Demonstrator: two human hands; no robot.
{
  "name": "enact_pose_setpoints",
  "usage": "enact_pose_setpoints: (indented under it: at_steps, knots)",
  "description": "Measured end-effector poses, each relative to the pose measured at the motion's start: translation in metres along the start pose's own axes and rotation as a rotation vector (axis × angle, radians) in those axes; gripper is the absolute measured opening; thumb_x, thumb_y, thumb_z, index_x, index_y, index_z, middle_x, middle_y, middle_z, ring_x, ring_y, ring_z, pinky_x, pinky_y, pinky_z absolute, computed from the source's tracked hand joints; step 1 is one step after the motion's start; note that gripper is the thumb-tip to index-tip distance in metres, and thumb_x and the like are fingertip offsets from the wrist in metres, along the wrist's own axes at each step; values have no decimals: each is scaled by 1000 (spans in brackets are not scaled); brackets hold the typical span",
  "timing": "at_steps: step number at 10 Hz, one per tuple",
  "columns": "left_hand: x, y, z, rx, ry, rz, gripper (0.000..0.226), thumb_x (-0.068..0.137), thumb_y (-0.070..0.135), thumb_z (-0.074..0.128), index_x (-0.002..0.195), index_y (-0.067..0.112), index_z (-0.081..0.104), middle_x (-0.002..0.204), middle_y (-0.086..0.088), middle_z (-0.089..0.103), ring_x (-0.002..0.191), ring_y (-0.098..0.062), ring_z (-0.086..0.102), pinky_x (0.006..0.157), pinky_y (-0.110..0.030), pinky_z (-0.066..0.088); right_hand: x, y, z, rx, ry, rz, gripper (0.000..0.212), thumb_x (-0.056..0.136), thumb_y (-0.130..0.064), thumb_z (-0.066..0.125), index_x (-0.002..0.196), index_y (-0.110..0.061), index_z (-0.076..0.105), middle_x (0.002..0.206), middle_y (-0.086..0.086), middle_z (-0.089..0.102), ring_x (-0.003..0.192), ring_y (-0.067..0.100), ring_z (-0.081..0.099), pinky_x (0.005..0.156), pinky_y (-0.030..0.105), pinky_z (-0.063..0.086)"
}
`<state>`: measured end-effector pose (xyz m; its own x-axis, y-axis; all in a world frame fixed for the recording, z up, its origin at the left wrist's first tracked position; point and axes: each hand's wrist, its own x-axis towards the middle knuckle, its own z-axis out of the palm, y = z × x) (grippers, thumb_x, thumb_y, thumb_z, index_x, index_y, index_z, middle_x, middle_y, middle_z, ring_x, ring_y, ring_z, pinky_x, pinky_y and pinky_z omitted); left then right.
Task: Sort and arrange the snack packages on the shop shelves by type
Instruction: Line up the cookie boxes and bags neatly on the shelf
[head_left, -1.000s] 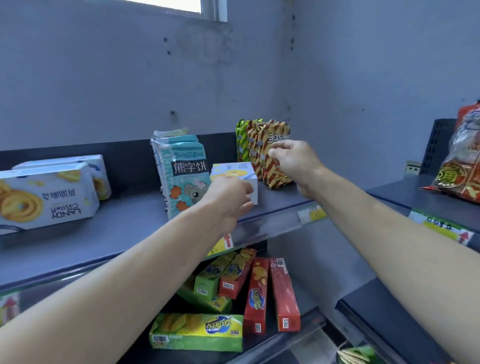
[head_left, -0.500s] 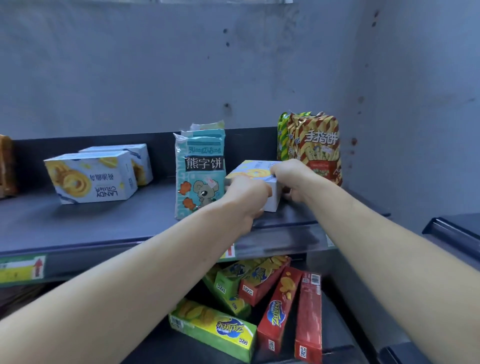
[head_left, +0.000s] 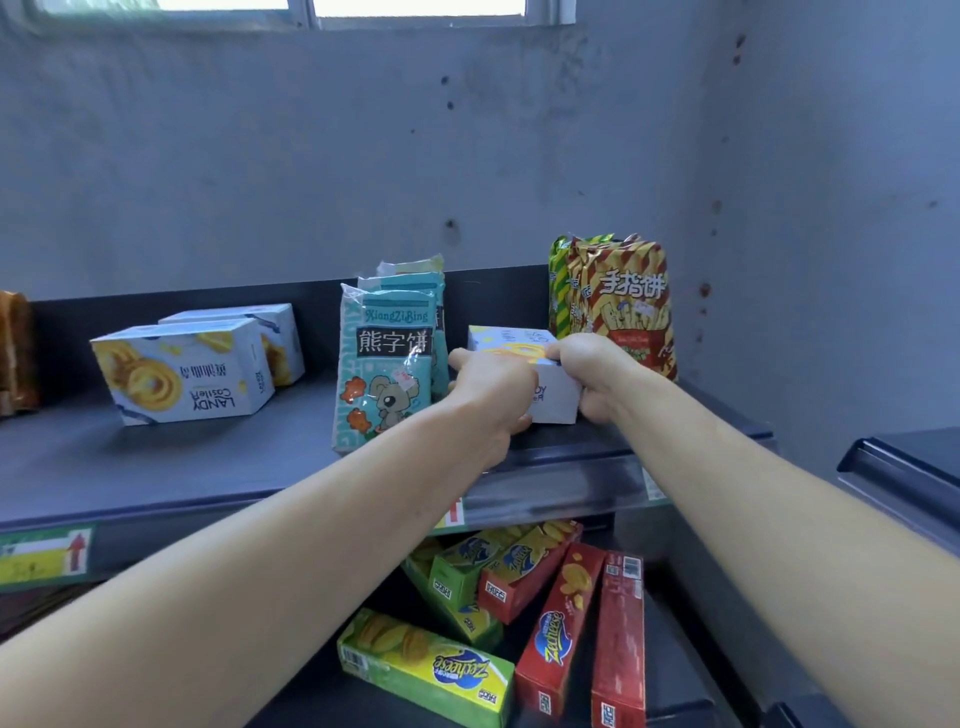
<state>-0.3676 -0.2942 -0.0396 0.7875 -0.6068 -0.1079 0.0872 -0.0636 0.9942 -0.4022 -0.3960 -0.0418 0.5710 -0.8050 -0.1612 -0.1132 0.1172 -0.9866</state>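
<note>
A white Landy cookie box (head_left: 550, 392) sits on the upper shelf (head_left: 182, 467) between teal bear-biscuit bags (head_left: 387, 364) and red-and-gold finger-biscuit bags (head_left: 623, 301). My left hand (head_left: 491, 387) grips the box's left end. At its right end my right hand (head_left: 597, 374) has its fingers curled round the box. Two more Landy cookie boxes (head_left: 182, 371) lie at the shelf's left.
On the lower shelf lie green boxes (head_left: 426, 667) and red boxes (head_left: 558, 631) of Zedeese biscuits in disorder. A brown package (head_left: 15, 353) shows at the far left edge. Another dark shelf (head_left: 909, 467) stands at the right. A grey wall is behind.
My right hand left the finger-biscuit bags and came down onto the right end of the cookie box. The view shifted left, bringing the two left Landy boxes further into view.
</note>
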Motion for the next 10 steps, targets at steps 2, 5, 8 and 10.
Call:
enact_pose_setpoints:
  at_steps: [2, 5, 8, 10]
  knots:
    - [-5, 3, -8, 49, -11, 128, 40, 86, 9, 54, 109, 22, 24, 131, -19, 48, 117, -35, 55, 94, -48, 50, -19, -4, -10, 181, -88, -46, 25, 94, -10, 41, 114, -15, 54, 82, 7, 64, 39, 16, 62, 39, 23, 48]
    - [-15, 18, -25, -77, -142, 289, 41, 87, 9, 55, 123, 12, 36, 126, -20, 49, 85, -29, 50, 70, -37, 47, -53, -38, -9, 260, -6, -505, 39, 84, -1, 58, 103, -35, 61, 90, -4, 71, 67, 18, 66, 51, 23, 49]
    - [-38, 57, -60, -246, -334, 408, 38, 87, 0, 58, 117, 15, 40, 100, -5, 54, 82, -20, 61, 62, -26, 54, -101, -59, -12, 301, 240, -766, 45, 73, 2, 72, 106, -26, 62, 118, 6, 56, 82, 13, 63, 67, 21, 53]
    - [-33, 73, -96, -310, -236, 584, 81, 82, -8, 62, 145, 24, 24, 134, -3, 29, 102, -24, 59, 62, -24, 58, -128, -63, -1, 233, 225, -861, 51, 58, -7, 79, 100, -30, 63, 116, 9, 55, 108, 26, 60, 92, 39, 51]
